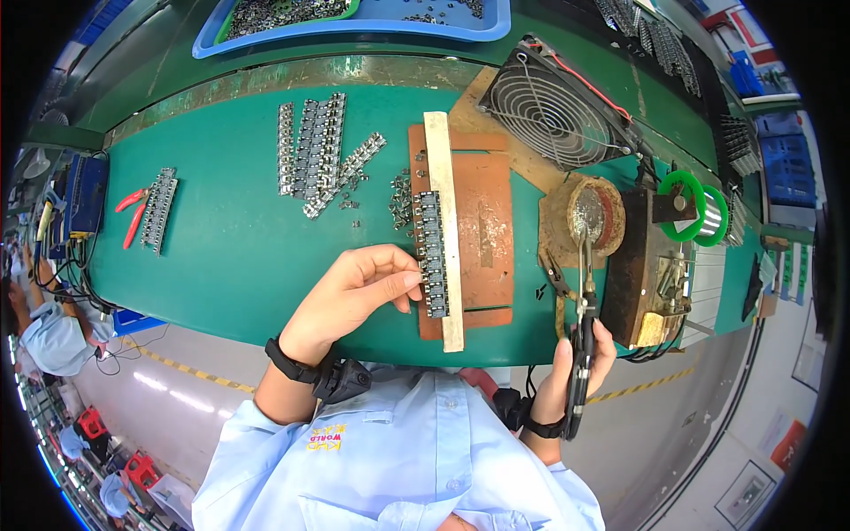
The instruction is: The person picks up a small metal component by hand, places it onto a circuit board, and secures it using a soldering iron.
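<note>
A strip of small dark components (431,243) lies along a pale bar (450,230) on a reddish-brown board (485,212). At the strip's left edge, my left hand (359,292) is closed, thumb and forefinger pinched together. Whatever sits between those fingertips is too small to make out. My right hand (580,363) is wrapped round a soldering iron (583,332). Its metal end reaches forward into a round, crusted pot (593,212). Small loose metal parts (401,202) are heaped just left of the board.
Finished-looking component strips (319,146) lie at the back left, and red-handled pliers (133,217) farther left. Cutters (556,274) rest near the pot. A fan (553,106), a green solder spool (682,208) and a metal box (651,274) crowd the right. A blue tray (372,35) stands behind.
</note>
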`<action>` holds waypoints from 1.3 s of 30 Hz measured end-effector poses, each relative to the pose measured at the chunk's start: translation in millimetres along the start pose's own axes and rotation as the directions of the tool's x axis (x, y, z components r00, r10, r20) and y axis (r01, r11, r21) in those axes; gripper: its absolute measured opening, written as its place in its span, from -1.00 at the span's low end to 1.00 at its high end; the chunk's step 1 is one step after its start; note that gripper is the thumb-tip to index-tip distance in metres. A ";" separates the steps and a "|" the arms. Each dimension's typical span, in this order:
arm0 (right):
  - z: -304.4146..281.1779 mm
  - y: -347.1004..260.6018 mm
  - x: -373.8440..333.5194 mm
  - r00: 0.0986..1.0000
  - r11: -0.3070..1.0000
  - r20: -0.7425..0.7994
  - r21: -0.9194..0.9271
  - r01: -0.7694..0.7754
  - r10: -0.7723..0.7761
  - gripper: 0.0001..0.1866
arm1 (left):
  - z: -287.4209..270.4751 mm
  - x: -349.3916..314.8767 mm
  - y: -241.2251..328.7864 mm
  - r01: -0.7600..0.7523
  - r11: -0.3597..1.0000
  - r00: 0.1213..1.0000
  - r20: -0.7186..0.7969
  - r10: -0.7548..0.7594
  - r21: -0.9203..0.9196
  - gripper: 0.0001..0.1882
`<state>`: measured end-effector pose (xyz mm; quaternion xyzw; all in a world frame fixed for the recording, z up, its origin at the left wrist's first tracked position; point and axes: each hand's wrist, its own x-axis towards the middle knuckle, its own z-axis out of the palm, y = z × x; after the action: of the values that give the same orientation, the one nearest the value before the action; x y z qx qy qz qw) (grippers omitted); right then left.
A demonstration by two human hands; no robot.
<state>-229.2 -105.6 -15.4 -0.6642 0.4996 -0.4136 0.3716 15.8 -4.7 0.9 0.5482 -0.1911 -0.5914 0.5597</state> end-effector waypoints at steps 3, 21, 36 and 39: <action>-1.9 -12.1 -8.5 0.990 0.945 0.079 0.316 0.083 -0.113 -0.56 | -3.2 0.3 -2.6 -0.011 1.000 1.000 0.017 0.011 0.009 -0.84; 6.2 -22.7 10.3 0.697 0.865 0.515 0.348 0.362 -0.499 -0.60 | -2.7 1.2 -5.9 -0.022 1.000 1.000 0.020 0.022 -0.001 -0.83; 11.0 -24.3 10.1 0.714 0.864 0.493 0.353 0.359 -0.498 -0.63 | -1.8 1.9 -5.8 -0.039 0.999 0.999 0.020 0.039 -0.003 -0.86; 8.2 -17.5 10.3 0.681 0.840 0.495 0.374 0.393 -0.539 -0.60 | -2.6 1.3 -6.3 -0.035 0.999 0.999 0.011 0.035 0.001 -0.86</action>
<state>-213.8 -111.0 -0.9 -0.8142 0.1208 -0.3276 0.4639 15.6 -2.9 -5.8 0.5417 -0.2040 -0.5846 0.5685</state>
